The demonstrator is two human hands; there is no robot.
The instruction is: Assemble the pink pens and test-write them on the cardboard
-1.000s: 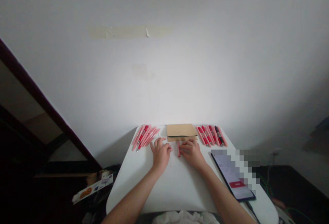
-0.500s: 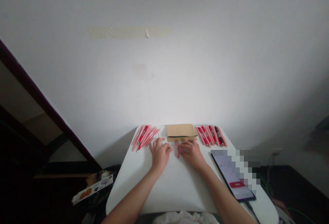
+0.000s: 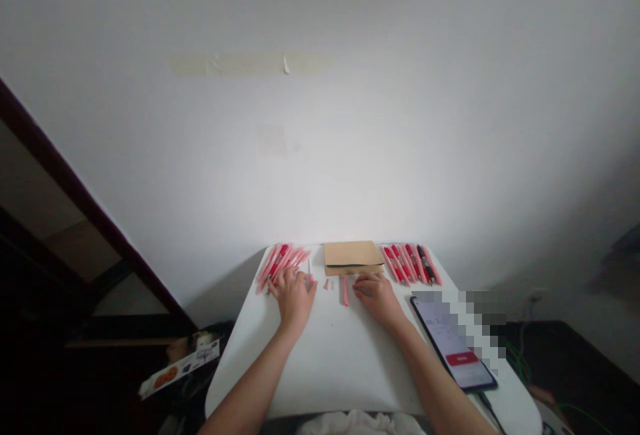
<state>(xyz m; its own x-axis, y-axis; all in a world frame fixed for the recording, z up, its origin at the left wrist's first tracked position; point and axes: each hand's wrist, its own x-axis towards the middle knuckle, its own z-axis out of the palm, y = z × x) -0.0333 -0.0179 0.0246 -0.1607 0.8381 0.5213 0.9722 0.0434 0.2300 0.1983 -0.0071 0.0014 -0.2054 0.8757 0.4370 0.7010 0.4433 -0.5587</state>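
Observation:
My left hand (image 3: 291, 295) rests palm down on the near end of a heap of several pink and red pens (image 3: 281, 262) at the table's back left, fingers curled over them. My right hand (image 3: 376, 293) lies to the right of a single pink pen barrel (image 3: 345, 290) on the white table (image 3: 330, 362), fingers bent and close together, not touching the barrel. Small loose pen parts (image 3: 327, 284) lie between my hands. A thin white refill (image 3: 309, 266) lies by my left fingers.
A flat brown cardboard box (image 3: 353, 256) sits at the table's back middle. A second row of several red pens with one black pen (image 3: 413, 262) lies at the back right. A phone with a lit screen (image 3: 453, 344) lies by my right forearm. A white wall rises behind.
My left hand has slid left onto the pen heap. My right hand has let go of the pink barrel and drawn slightly right, leaving the barrel and small parts on the table.

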